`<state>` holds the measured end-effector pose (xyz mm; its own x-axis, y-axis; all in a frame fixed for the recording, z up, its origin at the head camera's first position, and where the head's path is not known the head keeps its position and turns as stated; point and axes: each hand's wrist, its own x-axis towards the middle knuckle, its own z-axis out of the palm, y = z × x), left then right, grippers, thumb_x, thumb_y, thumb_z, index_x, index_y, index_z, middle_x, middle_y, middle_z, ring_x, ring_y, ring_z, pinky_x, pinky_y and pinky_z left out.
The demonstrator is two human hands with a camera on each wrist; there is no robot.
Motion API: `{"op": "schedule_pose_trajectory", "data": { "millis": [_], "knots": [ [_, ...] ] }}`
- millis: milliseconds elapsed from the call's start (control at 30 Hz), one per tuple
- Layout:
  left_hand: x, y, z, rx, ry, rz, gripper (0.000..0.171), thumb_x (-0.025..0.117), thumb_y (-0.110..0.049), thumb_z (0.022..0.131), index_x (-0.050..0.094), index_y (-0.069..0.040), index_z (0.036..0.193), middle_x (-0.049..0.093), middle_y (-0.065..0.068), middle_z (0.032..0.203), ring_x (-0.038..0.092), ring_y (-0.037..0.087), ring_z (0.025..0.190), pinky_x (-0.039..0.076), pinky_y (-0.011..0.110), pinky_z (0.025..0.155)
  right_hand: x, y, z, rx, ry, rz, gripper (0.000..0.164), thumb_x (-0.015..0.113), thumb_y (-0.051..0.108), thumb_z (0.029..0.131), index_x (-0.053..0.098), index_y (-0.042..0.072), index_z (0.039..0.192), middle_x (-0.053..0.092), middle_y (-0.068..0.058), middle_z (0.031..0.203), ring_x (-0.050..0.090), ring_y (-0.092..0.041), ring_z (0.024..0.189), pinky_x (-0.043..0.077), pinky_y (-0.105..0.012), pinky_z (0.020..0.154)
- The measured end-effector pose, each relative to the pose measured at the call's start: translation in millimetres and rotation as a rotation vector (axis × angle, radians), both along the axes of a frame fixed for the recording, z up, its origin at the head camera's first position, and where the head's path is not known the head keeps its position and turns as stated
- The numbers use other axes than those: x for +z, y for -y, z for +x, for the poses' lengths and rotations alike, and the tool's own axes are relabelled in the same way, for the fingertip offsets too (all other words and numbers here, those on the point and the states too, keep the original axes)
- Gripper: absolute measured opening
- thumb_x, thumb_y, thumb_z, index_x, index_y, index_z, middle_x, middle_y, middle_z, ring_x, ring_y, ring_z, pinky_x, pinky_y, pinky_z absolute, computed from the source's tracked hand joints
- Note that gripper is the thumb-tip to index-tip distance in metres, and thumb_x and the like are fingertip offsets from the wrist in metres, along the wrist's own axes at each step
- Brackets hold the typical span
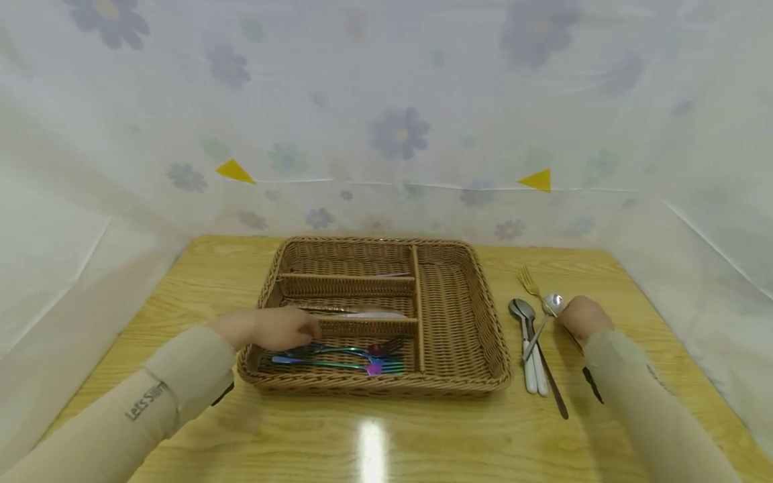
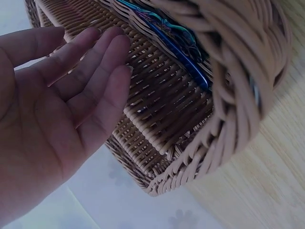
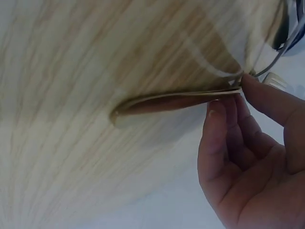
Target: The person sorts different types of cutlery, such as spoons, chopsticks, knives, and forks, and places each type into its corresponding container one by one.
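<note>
My right hand [image 1: 583, 318] pinches the handle of a gold fork [image 1: 529, 282] on the right side of the table. In the right wrist view the thumb and fingertips meet on its gold handle [image 3: 171, 99]. A silver spoon [image 1: 552, 304] lies across the fork, close to the fingers. My left hand [image 1: 274, 329] hangs over the front left compartment of a wicker basket [image 1: 465, 322], its fingers loosely bent with nothing between them in the left wrist view. Below it lie several rainbow-coloured forks and other cutlery [image 1: 326, 364].
Spoons with white handles [image 1: 531, 372] and one with a dark handle [image 1: 554, 388] lie right of the basket. A knife [image 1: 374, 314] rests in the middle left compartment. A flowered white curtain [image 1: 374, 87] closes off the table's back and sides.
</note>
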<state>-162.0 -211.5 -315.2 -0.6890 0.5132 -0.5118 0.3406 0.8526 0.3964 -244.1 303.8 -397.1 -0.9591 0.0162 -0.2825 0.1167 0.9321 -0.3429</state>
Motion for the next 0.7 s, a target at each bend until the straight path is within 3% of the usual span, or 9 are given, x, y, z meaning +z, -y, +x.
{"op": "schedule_pose_trajectory", "data": {
  "millis": [100,167,300,433,567,700],
  "knots": [
    [0.1,-2.1,0.5,-0.001,-0.008,0.012,0.029,0.043,-0.015,0.099,0.057,-0.005,0.122,0.059,0.011,0.123,0.055,0.03,0.115,0.046,0.044,0.093,-2.4,-0.5,-2.4,0.005,-0.006,0.003,0.022,0.059,0.015,0.084,0.062,-0.005,0.075,0.062,-0.019,0.078,0.051,-0.024,0.066,0.044,-0.036,0.059],
    [0.1,-2.7,1.0,-0.001,-0.011,0.016,0.029,0.043,-0.015,0.099,0.057,-0.005,0.122,0.059,0.011,0.123,0.056,0.029,0.114,0.046,0.044,0.092,-4.0,-0.1,-3.7,0.004,0.012,-0.021,0.022,0.059,0.014,0.082,0.057,-0.003,0.067,0.057,-0.014,0.066,0.049,-0.021,0.06,0.043,-0.033,0.056],
    [1.0,-4.2,2.1,-0.001,-0.011,0.021,0.029,0.043,-0.015,0.099,0.057,-0.005,0.122,0.059,0.011,0.122,0.055,0.029,0.114,0.046,0.044,0.092,-6.4,-0.8,-4.5,0.003,0.077,-0.136,0.027,0.06,0.011,0.081,0.047,0.01,0.058,0.039,0.003,0.05,0.039,-0.01,0.046,0.037,-0.025,0.047],
    [1.4,-6.4,1.5,-0.01,-0.02,0.038,0.029,0.043,-0.016,0.099,0.057,-0.005,0.121,0.06,0.011,0.121,0.057,0.027,0.111,0.048,0.043,0.091,-2.8,1.2,-4.0,-0.008,0.139,-0.27,0.027,0.062,0.009,0.08,0.048,0.012,0.057,0.036,0.007,0.046,0.034,-0.006,0.042,0.035,-0.022,0.044],
    [-0.2,-9.4,-0.5,-0.012,-0.033,0.074,0.028,0.044,-0.016,0.099,0.059,-0.006,0.119,0.061,0.01,0.119,0.059,0.023,0.106,0.048,0.042,0.089,10.4,7.1,-1.8,-0.011,0.185,-0.365,0.018,0.058,0.01,0.086,0.061,0.0,0.072,0.048,0.006,0.054,0.043,-0.007,0.05,0.044,-0.024,0.051],
    [-1.7,-13.5,-1.8,0.008,-0.032,0.122,0.028,0.045,-0.019,0.099,0.06,-0.008,0.119,0.062,0.007,0.116,0.059,0.017,0.102,0.049,0.039,0.087,27.7,14.8,-1.4,0.007,0.205,-0.423,0.033,0.052,0.016,0.094,0.06,-0.014,0.106,0.059,0.006,0.07,0.054,-0.005,0.062,0.053,-0.027,0.064]
  ]
}}
